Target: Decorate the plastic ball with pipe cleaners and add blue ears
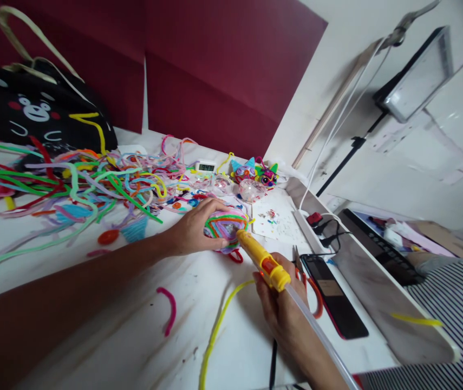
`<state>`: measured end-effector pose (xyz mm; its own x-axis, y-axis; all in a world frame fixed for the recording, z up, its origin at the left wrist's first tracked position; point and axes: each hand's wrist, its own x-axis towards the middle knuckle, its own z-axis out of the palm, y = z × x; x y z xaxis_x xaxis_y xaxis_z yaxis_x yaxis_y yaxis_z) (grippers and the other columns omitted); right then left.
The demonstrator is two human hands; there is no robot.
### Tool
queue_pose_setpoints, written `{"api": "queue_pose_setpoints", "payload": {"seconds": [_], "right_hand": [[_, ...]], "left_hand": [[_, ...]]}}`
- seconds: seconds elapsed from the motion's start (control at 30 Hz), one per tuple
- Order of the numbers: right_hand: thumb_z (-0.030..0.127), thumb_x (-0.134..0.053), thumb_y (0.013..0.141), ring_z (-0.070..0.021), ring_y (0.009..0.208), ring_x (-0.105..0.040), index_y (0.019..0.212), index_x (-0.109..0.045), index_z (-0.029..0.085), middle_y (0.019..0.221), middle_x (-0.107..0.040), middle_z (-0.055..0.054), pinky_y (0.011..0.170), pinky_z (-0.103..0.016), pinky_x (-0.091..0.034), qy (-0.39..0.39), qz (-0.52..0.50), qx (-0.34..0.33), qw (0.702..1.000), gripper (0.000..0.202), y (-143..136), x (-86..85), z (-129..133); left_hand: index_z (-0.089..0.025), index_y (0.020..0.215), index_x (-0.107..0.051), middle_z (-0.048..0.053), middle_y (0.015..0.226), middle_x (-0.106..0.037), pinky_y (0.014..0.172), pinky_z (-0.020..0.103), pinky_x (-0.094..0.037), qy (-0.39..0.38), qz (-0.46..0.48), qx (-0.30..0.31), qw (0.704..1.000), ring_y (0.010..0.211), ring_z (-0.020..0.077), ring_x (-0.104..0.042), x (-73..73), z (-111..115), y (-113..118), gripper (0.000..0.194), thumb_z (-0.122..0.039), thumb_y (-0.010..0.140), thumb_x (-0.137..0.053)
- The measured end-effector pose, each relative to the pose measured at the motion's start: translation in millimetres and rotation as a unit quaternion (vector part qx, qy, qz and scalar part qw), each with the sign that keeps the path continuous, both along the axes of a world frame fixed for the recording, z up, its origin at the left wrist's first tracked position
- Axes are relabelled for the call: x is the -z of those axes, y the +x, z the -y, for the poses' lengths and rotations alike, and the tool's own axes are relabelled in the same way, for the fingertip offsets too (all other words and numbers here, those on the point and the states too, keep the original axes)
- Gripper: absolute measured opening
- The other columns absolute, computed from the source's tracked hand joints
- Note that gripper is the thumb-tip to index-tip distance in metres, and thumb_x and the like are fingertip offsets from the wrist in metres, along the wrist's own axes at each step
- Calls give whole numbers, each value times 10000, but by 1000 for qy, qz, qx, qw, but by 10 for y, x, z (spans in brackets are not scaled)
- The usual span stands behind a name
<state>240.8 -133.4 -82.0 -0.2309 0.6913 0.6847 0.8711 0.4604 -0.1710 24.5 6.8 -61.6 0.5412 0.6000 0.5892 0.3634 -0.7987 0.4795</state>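
My left hand (194, 227) grips a round ball (225, 225) wrapped in striped pipe cleaners of green, orange, pink and purple. A yellow hot glue gun (259, 257) with a long clear glue stick (316, 325) in its back end is in my right hand (284, 303). Its nozzle points at the ball's right side; whether it touches cannot be told. A red pipe-cleaner loop (236, 256) shows under the ball. On the table before me lie a yellow pipe cleaner (215, 336) and a short magenta piece (170, 311).
Many loose pipe cleaners (72, 184) cover the table's left, before a black bag (40, 108). Two finished colourful figures (253, 170), clear balls (251, 189) and a small digital clock (206, 167) stand behind. Right are scissors (316, 298), a phone (334, 298) and a power strip (312, 230).
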Motion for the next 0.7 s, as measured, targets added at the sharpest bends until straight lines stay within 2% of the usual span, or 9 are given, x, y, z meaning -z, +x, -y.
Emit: {"api": "queue_pose_setpoints", "payload": {"seconds": [0.17,0.33,0.43,0.57,0.7], "right_hand": [[187,-497,918,-173,760,-614,1284,-354,252,1125,-533,-110,568,-263,-478,-46,-54,-16,997,397,19,20,-10],[264,-471,934,-203,859,-624,1250,-433,222,1122,-567,-105,686,-312,-522,-135,-136,-14,981,321,24,16,-19],[307,-490,928,-209,849,-618,1153,-526,194,1017,-609,-82,704,-319,-521,-170,-166,-9,971,255,22,-21,-15],[358,-519,915,-210,792,-619,992,-591,173,870,-637,-62,701,-317,-515,-178,-191,1,965,213,10,-81,-12],[359,-520,916,-210,804,-621,981,-617,172,864,-655,-63,706,-315,-509,-184,-212,-13,960,220,-7,-115,-16]], "left_hand": [[-205,1173,-473,96,1243,-542,1036,427,-401,-3,3,-3,1000,1223,289,-496,-3,3,-3,532,-303,700,-696],[-199,1178,-466,93,1232,-544,1027,409,-409,-1,-6,-7,1000,1220,281,-497,-4,3,-7,528,-299,713,-695],[-198,1177,-466,90,1229,-544,1026,411,-410,0,-4,-6,1000,1218,282,-497,1,-1,-7,529,-295,712,-698],[-200,1183,-465,89,1240,-538,1029,410,-405,6,-3,-4,1000,1230,282,-486,9,-7,-8,529,-296,720,-701],[-196,1185,-463,95,1239,-538,1031,405,-405,6,-6,-1,1000,1238,281,-481,8,-5,-8,528,-291,723,-700]]}}
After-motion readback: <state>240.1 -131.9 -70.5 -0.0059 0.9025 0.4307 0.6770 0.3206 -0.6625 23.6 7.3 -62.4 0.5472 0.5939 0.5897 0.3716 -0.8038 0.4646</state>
